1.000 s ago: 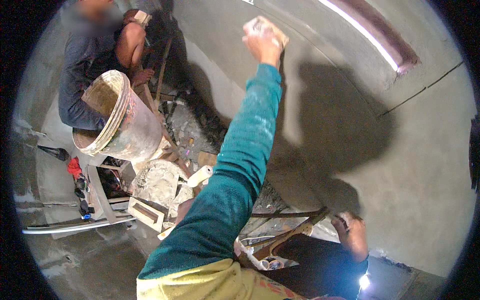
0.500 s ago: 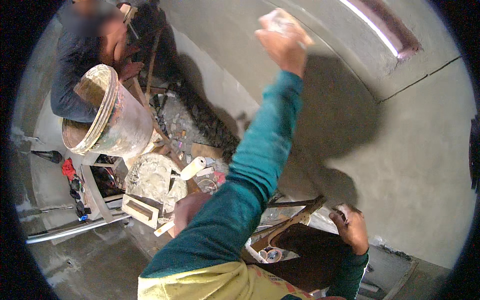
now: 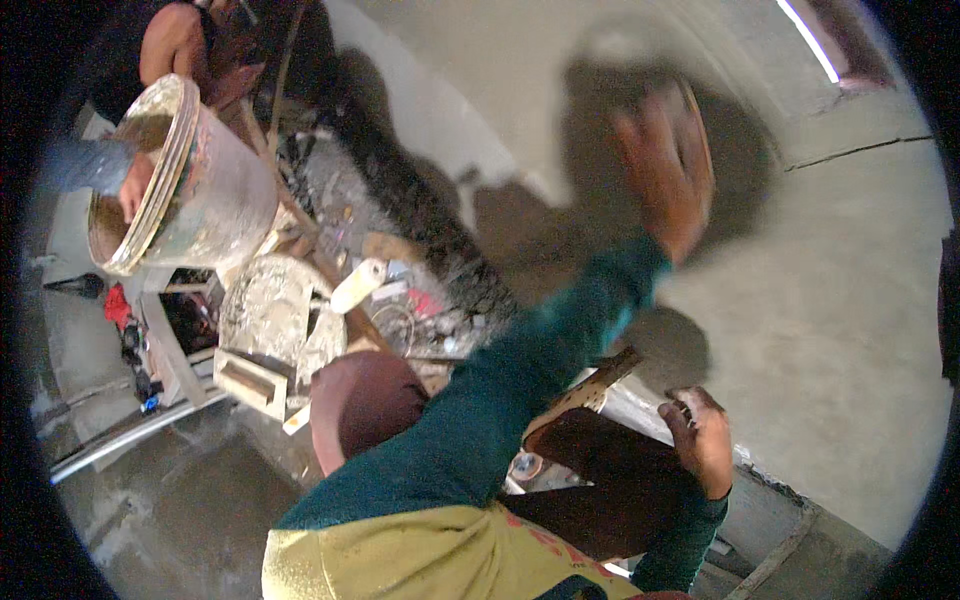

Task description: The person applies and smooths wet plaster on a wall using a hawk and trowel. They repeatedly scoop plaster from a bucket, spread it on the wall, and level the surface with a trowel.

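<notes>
My left hand, blurred by motion, is wrapped round what looks like a flat plastering float, mostly hidden by the fingers. It is against or close to the grey plastered wall, and its shadow falls there. Lower right, my right hand has its fingers curled towards the thumb, above dark brown cloth. A small pale bit shows between the fingers, too small to name. Left of my outstretched arm, wet grey mortar lies on a round surface, with a pale rectangular float at its near edge.
A mortar-smeared bucket lies tilted at upper left; another person's hand reaches inside it. A bare-armed person is behind. A pale cylinder stands beside the mortar. Rubble covers the ground along the wall. A maroon rounded shape lies near my arm.
My left hand has moved right and down along the wall with the float. The view has shifted, uncovering more of the maroon shape. The hand in the bucket now shows. My right hand stays curled.
</notes>
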A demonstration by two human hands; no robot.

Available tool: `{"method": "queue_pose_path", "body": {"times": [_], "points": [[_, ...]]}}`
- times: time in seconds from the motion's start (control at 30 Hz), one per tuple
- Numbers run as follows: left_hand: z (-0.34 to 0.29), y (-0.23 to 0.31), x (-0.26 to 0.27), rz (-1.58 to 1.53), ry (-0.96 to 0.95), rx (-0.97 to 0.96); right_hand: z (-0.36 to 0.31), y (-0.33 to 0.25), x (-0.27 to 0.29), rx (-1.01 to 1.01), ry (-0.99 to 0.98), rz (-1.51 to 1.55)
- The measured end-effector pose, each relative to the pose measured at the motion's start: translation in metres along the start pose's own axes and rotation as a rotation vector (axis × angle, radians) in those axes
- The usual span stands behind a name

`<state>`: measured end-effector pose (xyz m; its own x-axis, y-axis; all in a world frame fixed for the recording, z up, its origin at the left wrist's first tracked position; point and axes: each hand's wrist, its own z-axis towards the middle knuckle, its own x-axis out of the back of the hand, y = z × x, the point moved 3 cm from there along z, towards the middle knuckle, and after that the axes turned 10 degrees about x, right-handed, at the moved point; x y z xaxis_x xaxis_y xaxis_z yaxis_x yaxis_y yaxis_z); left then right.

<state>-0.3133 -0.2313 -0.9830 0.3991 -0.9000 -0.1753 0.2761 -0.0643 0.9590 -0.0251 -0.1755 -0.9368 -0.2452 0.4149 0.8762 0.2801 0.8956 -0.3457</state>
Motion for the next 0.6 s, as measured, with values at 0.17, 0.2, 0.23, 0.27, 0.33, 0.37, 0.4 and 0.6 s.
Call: {"method": "queue_pose_path", "body": {"times": [0.17,0.2,0.23,0.27,0.33,0.37,0.4,0.6], "points": [[-0.066,-0.050,0.003,-0.016,-0.079,0.150,0.004,0.027,-0.010,0.143,0.096,-0.106],[-0.040,-0.063,0.011,0.022,0.019,0.236,0.007,0.005,0.001,-0.006,0.027,-0.011],[0.002,-0.071,0.012,0.058,0.030,0.163,0.005,0.007,0.002,0.034,0.035,-0.048],[0.019,-0.065,0.012,0.060,0.025,0.132,0.004,0.013,0.001,0.074,0.037,-0.083],[0.040,-0.029,0.012,0.035,-0.014,0.107,-0.003,0.020,-0.011,0.144,0.019,-0.123],[0.024,-0.022,0.016,0.023,-0.031,0.091,-0.001,0.014,-0.012,0.127,0.035,-0.101],[0.006,-0.014,0.017,0.008,-0.056,0.075,0.003,0.007,-0.008,0.103,0.036,-0.084],[-0.055,-0.122,0.015,0.067,-0.028,0.362,0.020,-0.014,0.000,0.028,0.052,-0.020]]}}
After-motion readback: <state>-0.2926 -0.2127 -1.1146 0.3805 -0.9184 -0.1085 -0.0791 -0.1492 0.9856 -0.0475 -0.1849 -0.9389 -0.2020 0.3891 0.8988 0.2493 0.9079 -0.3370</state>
